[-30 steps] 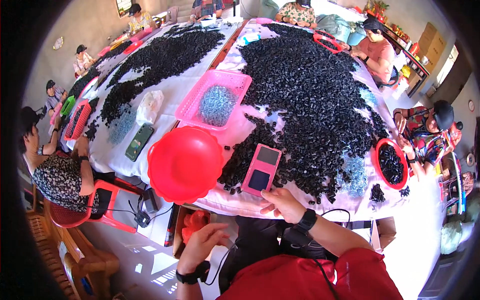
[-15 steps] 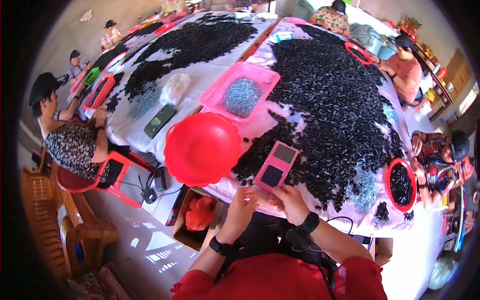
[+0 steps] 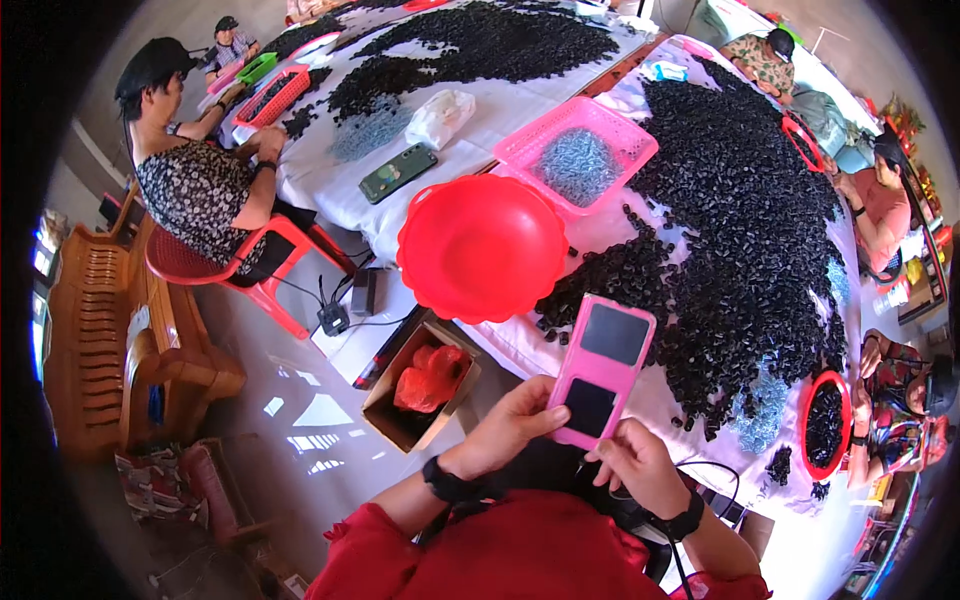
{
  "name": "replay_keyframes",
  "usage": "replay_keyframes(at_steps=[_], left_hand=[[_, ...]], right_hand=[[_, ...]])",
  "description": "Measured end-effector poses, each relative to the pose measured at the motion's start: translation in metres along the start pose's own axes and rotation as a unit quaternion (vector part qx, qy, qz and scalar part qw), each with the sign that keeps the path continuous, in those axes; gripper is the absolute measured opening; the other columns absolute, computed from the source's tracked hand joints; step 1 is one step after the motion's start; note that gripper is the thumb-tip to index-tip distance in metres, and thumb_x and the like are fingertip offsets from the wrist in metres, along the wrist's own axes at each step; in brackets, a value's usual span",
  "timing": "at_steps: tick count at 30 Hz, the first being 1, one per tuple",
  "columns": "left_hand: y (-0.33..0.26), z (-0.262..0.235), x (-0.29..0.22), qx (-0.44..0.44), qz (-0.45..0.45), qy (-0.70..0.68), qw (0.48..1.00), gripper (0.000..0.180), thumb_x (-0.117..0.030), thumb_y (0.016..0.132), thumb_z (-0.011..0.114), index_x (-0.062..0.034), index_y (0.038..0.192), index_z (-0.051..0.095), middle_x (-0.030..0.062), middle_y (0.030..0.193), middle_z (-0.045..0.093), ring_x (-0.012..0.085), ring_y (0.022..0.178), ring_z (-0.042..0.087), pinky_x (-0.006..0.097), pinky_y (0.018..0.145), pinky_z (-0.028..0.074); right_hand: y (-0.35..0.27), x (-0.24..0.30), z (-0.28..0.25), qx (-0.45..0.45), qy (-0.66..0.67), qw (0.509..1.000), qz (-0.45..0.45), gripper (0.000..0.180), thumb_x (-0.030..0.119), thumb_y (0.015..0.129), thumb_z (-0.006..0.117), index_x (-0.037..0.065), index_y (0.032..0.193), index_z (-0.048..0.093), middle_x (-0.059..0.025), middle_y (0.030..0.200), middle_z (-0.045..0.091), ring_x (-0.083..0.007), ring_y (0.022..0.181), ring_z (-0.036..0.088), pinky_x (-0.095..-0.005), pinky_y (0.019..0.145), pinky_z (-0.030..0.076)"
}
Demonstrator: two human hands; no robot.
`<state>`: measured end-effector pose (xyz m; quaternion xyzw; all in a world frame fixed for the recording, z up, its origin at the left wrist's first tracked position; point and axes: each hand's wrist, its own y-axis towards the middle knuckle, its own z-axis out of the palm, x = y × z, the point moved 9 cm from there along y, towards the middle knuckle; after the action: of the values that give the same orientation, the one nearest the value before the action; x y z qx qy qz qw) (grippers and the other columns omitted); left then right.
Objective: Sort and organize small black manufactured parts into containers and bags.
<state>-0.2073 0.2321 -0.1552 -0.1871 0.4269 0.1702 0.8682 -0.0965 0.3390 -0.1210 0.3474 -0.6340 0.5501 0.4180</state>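
Note:
A flat pink rectangular device with a grey panel above and a dark panel below is held up at the table's near edge. My left hand pinches its lower left side, the thumb lying on the front. At its lower right corner my right hand is closed, thumb against the edge. A cable runs near my right wrist. Just beyond the device lie heaped small black pieces. Left of them sits an empty red scalloped basin. Behind it a pink basket holds small silvery-blue pieces.
A green phone and a white plastic bag lie left of the pink basket. Below the table edge, a cardboard box contains a red bag. Several people sit around the table, one on a red chair. A red-rimmed basket stands at right.
My left hand has come onto the device, which is now larger in view and nearer me. My right hand has shifted to its lower right corner. The view has swung left.

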Motion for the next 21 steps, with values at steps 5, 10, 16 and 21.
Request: replay_keyframes(at_steps=[5,10,16,21], left_hand=[[-0.069,-0.062,-0.033,-0.039,-0.022,0.090,0.995,0.025,-0.008,0.091,0.068,-0.0042,0.114,0.061,-0.0013,0.107,0.062,0.0094,0.100,0.058,0.027,0.089,0.047],[-0.165,-0.164,-0.018,-0.136,-0.040,0.024,0.990,0.032,-0.007,0.083,0.074,-0.0025,0.113,0.065,-0.0005,0.099,0.067,0.0122,0.090,0.062,0.028,0.087,0.049],[-0.179,-0.264,0.032,-0.327,-0.098,0.055,0.938,0.025,-0.011,0.095,0.058,-0.0012,0.117,0.061,0.0064,0.102,0.067,0.0185,0.087,0.067,0.032,0.082,0.055],[-0.133,-0.382,0.148,-0.459,-0.133,-0.010,0.878,0.019,-0.021,0.096,0.060,-0.0080,0.110,0.062,0.0039,0.099,0.065,0.0194,0.090,0.066,0.035,0.077,0.056]], right_hand=[[-0.002,0.023,-0.008,-0.035,-0.092,0.991,-0.095,0.018,0.012,0.104,0.046,0.000,0.114,0.056,-0.0115,0.095,0.071,-0.0145,0.071,0.069,-0.0238,0.061,0.054],[-0.017,0.065,-0.063,-0.229,-0.047,0.954,-0.188,0.020,0.014,0.104,0.045,-0.002,0.108,0.056,-0.0095,0.079,0.065,-0.0129,0.057,0.062,-0.0223,0.052,0.048],[-0.035,0.066,-0.106,-0.401,0.009,0.888,-0.226,0.027,0.022,0.105,0.046,-0.001,0.106,0.059,-0.0056,0.072,0.057,-0.0078,0.051,0.048,-0.0205,0.044,0.039],[-0.047,0.052,-0.119,-0.456,-0.011,0.865,-0.208,0.028,0.023,0.104,0.047,-0.002,0.106,0.059,-0.0039,0.070,0.055,-0.0061,0.054,0.046,-0.0191,0.044,0.037]])
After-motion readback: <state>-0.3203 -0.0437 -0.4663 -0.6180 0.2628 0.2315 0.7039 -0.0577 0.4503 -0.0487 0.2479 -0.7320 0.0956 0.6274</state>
